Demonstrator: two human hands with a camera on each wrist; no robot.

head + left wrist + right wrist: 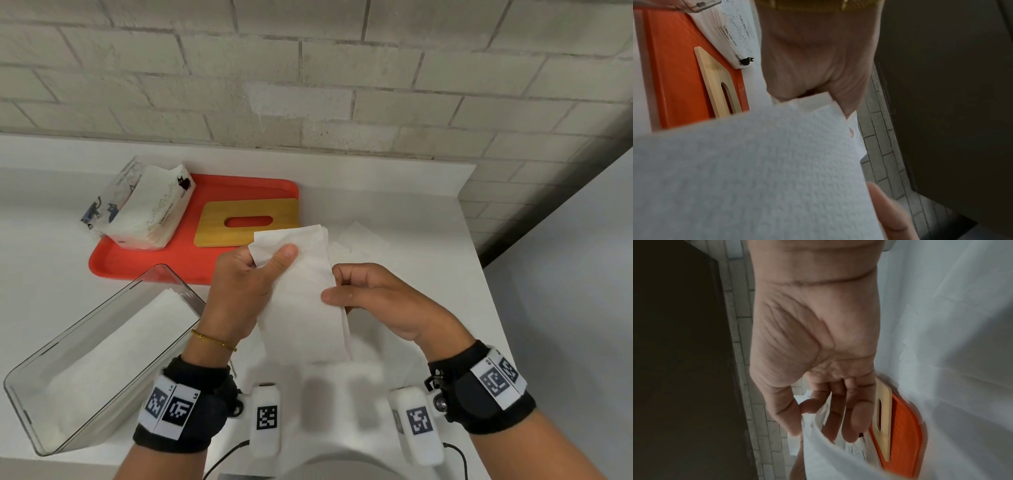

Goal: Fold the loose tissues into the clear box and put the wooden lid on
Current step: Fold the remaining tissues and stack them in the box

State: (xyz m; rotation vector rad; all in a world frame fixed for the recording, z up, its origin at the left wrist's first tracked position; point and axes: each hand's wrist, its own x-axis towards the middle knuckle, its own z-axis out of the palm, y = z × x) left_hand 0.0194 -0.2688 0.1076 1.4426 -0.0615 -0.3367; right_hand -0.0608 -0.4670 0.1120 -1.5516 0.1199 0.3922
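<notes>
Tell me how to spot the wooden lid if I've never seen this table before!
Look for the red tray at the back of the white counter, near the brick wall. The wooden lid lies flat on the tray, just right of the tissue pack with black cats printed on it. It is the only yellowish board there, and it has a long rounded slot through its middle.

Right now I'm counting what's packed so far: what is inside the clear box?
Folded white tissues lie flat along the bottom of the clear box. How many are stacked cannot be told, since the top sheet covers those beneath. The wooden lid is on the red tray.
</notes>
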